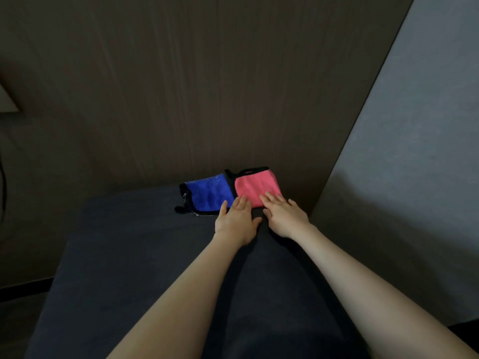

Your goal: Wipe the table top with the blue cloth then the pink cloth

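Two bare hands lie flat with straight fingers at the far edge of a dark table top (129, 255), the left hand (234, 221) and right hand (283, 216) both touching the folded pink cloth (252, 186), the blue cloth (210, 194) touching it leftward, so the pictures cannot show how much wiping remains.

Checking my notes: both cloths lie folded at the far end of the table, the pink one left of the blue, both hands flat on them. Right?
Not quite: the head view shows the pink cloth right of the blue cloth. The rest holds: left hand and right hand flat.
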